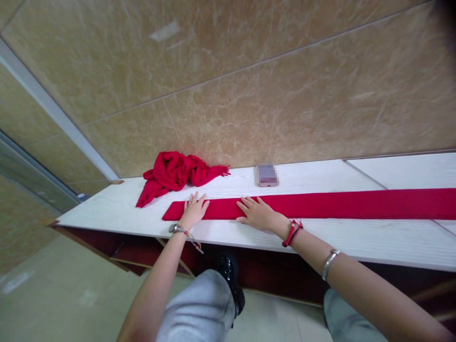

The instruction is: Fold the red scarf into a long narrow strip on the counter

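A long red cloth strip, folded narrow and flat, runs along the white countertop and out of view at the right. My left hand rests on it near its slanted left end, fingers spread. Farther right, my right hand lies flat on the same strip with its fingers apart. Neither hand grips the cloth. Behind my left hand, a crumpled red scarf with a fringed end sits in a loose heap by the wall.
The white countertop stands against a tan tiled wall. A phone lies near the wall, behind the strip. Dark open shelving is under the counter. My black shoe is close to the shelving.
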`<move>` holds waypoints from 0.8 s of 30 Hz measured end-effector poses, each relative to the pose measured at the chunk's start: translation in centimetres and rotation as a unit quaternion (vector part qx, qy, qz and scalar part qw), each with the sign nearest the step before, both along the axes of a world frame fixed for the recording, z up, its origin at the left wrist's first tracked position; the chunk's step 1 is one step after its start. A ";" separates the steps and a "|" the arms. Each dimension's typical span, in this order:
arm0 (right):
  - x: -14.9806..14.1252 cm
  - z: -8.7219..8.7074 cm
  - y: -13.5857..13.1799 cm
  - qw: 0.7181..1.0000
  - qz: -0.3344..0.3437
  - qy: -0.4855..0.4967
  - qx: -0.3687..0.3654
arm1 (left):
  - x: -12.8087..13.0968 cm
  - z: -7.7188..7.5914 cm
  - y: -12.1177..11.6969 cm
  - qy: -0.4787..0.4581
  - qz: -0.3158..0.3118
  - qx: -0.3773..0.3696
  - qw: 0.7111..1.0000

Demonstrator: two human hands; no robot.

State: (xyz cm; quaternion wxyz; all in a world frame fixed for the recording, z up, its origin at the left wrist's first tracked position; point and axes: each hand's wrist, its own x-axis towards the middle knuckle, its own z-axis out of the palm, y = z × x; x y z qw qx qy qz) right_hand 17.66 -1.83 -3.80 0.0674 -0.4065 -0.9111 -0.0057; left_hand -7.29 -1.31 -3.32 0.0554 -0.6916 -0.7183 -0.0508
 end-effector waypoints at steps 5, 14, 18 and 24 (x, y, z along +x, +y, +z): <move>-1.3 1.7 0.3 1.000 -0.021 0.019 -0.009 | 4.5 -0.2 0.2 -0.023 -0.195 0.002 0.980; -2.2 0.2 1.6 0.999 -0.033 0.032 -0.023 | 4.5 -0.9 -0.1 0.001 -0.169 -0.037 0.985; -0.6 0.0 1.4 1.000 -0.017 0.020 -0.009 | 4.7 -0.7 0.0 0.006 -0.163 -0.043 0.986; 5.6 -0.5 1.0 0.999 0.016 -0.007 0.028 | 4.2 -1.0 0.2 0.019 -0.151 -0.034 0.988</move>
